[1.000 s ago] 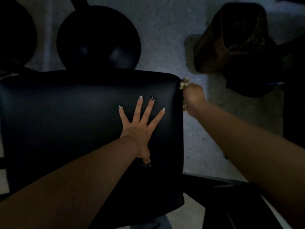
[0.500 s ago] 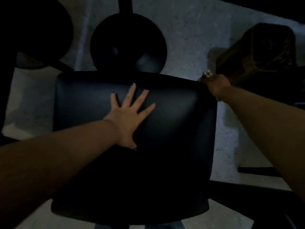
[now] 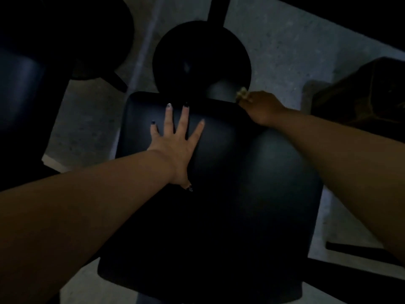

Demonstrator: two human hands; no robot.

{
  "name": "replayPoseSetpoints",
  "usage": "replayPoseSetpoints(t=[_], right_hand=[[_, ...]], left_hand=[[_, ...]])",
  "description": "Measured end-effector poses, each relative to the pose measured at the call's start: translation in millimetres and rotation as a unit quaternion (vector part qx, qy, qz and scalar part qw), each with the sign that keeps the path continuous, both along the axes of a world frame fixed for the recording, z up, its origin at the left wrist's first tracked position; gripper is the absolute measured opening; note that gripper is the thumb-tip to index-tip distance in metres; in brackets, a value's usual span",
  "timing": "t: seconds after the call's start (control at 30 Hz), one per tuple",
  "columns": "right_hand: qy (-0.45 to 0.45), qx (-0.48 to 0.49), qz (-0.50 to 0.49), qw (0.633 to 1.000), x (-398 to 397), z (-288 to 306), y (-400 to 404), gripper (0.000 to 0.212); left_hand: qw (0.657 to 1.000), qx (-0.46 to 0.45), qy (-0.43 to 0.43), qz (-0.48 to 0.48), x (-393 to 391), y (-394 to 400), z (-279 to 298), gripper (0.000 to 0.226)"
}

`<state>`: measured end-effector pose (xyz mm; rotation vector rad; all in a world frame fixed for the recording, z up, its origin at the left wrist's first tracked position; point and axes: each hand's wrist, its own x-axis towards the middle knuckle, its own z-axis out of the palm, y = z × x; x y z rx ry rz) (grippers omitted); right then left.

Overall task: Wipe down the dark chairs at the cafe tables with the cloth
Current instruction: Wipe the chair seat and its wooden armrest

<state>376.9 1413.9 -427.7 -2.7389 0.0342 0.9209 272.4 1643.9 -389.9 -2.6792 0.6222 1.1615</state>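
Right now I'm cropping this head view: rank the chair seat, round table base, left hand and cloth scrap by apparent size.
1. Chair seat
2. Round table base
3. Left hand, though nearer the camera
4. Cloth scrap, mostly hidden in the right hand

Very dim, murky frame — left hand [image 3: 175, 148] brightest, corners near black, soft blur, wide-angle bending at edges.

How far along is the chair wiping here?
Nothing looks finished; wiped areas don't show in this dim view. In hand: the left hand presses flat on the dark chair while the right hand grips a pale cloth at its far edge. The other chair is untouched.
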Motion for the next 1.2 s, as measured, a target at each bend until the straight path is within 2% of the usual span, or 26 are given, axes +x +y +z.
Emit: replayPoseSetpoints(t=[0.17, 0.23, 0.33, 0.43, 0.5, 0.53, 0.57, 0.63, 0.67, 0.7, 0.73, 0.8, 0.9, 0.97, 1.07, 1.13, 1.2], right_hand=[[0.017, -0.080, -0.110, 0.991, -5.1, -4.2, -39.1, 0.055], [0.009, -0.072, -0.113, 0.991, -0.9, -3.3, -17.5, 0.051], [-0.001, -0.013, -0.062, 0.998, 12.2, 1.2, 52.0, 0.044], [0.010, 0.062, -0.003, 0.998, 23.0, 0.6, 136.3, 0.041], [0.008, 0.078, 0.003, 0.997, 27.3, -4.4, 171.0, 0.039], [0.005, 0.075, 0.010, 0.997, 28.1, -7.3, 179.9, 0.038], [0.004, 0.072, 0.009, 0.997, 29.1, -9.3, 184.3, 0.038], [-0.004, 0.068, -0.002, 0.998, 31.2, -12.5, 185.6, 0.040], [-0.007, 0.063, -0.003, 0.998, 31.9, -13.8, 186.3, 0.041], [-0.005, 0.055, 0.001, 0.998, 31.7, -14.2, 188.7, 0.041], [-0.006, 0.043, 0.017, 0.999, 29.9, -13.3, 194.5, 0.041], [-0.033, 0.033, 0.076, 0.996, 23.6, -9.4, 216.5, 0.038], [-0.088, 0.032, 0.194, 0.976, 6.4, 0.6, 259.4, 0.034], [-0.117, -0.003, 0.324, 0.939, -14.9, 5.1, 281.1, 0.034], [-0.115, -0.067, 0.506, 0.852, -62.8, 6.5, 292.3, 0.035], [-0.076, -0.062, 0.568, 0.817, -100.3, 5.8, 291.6, 0.037], [-0.045, -0.032, 0.603, 0.796, -134.3, 6.9, 290.8, 0.038]], left_hand=[[1.000, -0.013, 0.026, 0.013, 7.8, 7.6, 9.4, 0.146], [0.999, -0.012, 0.031, -0.007, 12.9, 8.4, 10.8, 0.143], [0.995, -0.005, 0.021, -0.097, 24.7, 18.8, 16.5, 0.132], [0.990, -0.063, 0.009, -0.127, 36.5, 47.3, 17.9, 0.099], [0.983, -0.182, 0.021, -0.027, 37.7, 71.1, 19.3, 0.068], [0.963, -0.256, 0.022, 0.078, 36.6, 82.1, 19.5, 0.054], [0.921, -0.327, 0.023, 0.210, 34.7, 92.5, 18.8, 0.043], [0.773, -0.432, 0.019, 0.464, 26.9, 114.0, 15.1, 0.029], [0.702, -0.454, -0.002, 0.548, 22.6, 125.5, 11.0, 0.025], [0.652, -0.457, -0.031, 0.604, 18.1, 136.4, 7.2, 0.022], [0.622, -0.446, -0.060, 0.641, 13.2, 145.1, 3.1, 0.020], [0.586, -0.418, -0.106, 0.686, 3.3, 157.8, -4.0, 0.018], [0.553, -0.412, -0.146, 0.710, -7.8, 164.3, -7.3, 0.016], [0.547, -0.412, -0.165, 0.710, -10.6, 165.6, -4.2, 0.017], [0.523, -0.426, -0.155, 0.722, -8.7, 169.0, 4.9, 0.021], [0.515, -0.436, -0.138, 0.725, -8.2, 174.1, 8.9, 0.022], [0.537, -0.435, -0.117, 0.713, -9.6, 179.5, 11.7, 0.023]])
